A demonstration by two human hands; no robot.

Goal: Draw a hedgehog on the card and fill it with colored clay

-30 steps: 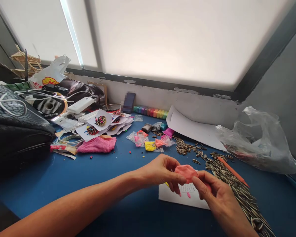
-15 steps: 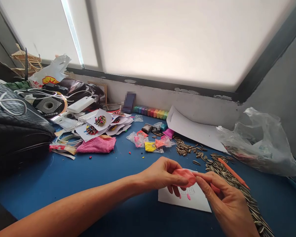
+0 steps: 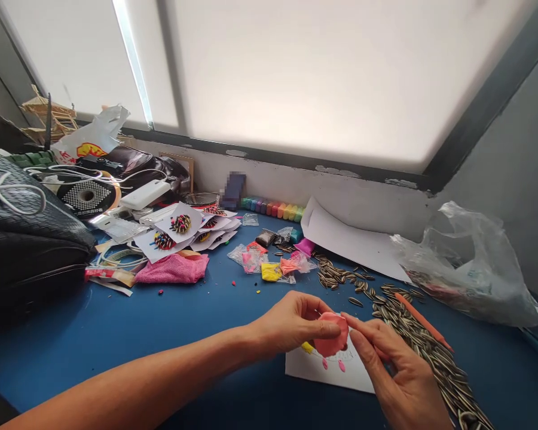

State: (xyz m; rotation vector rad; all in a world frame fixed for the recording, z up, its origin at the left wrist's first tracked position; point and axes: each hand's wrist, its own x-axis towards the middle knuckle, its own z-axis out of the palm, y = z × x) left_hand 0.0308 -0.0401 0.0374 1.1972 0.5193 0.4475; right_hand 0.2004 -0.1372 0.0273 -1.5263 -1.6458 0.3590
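My left hand (image 3: 291,319) holds a flattened round piece of pink modelling clay (image 3: 329,339), thumb across its face and fingers behind. At the clay's right edge, the index finger and thumb of my right hand (image 3: 392,352) pinch close around the rim; the other fingers are curled in. Beneath both hands lies a white sheet (image 3: 314,369) with a pencil drawing, small pink clay pieces (image 3: 341,365) and a bit of yellow clay (image 3: 307,347). The clay and my hands cover part of the drawing.
Striped sunflower seeds (image 3: 430,352) spread along the right, with an orange stick-like tool (image 3: 424,322) on them. Clay packets (image 3: 271,272) lie beyond my hands. A plastic bag (image 3: 479,280) stands right; decorated cards (image 3: 179,224), a pink cloth (image 3: 173,269) and a black bag (image 3: 31,239) are left.
The pink clay has turned so its flat round face shows, and it sits slightly lower. My right hand has shifted down and left; yellow clay on the sheet has come into view.
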